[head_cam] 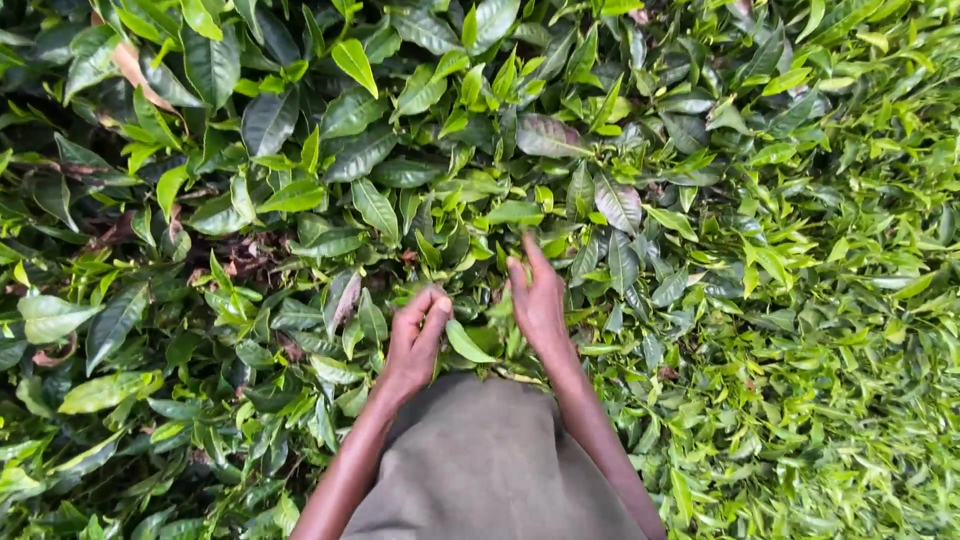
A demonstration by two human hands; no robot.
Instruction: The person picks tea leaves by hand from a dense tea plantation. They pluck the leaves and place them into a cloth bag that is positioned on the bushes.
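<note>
I look down on a dense tea bush (400,170) with dark old leaves and light green young shoots. My left hand (415,340) is low in the middle, its fingers curled and pinched among small light green leaves (468,343). My right hand (537,300) is just to its right, fingers stretched forward into the foliage, touching young leaves; whether it holds any is hidden. A grey-brown garment (480,460) covers my front between the two forearms.
Large dark leaves fill the left and top. A mass of bright, finer young shoots (830,380) spreads over the right side. Brown stems and dry leaves (240,255) show through gaps at the left.
</note>
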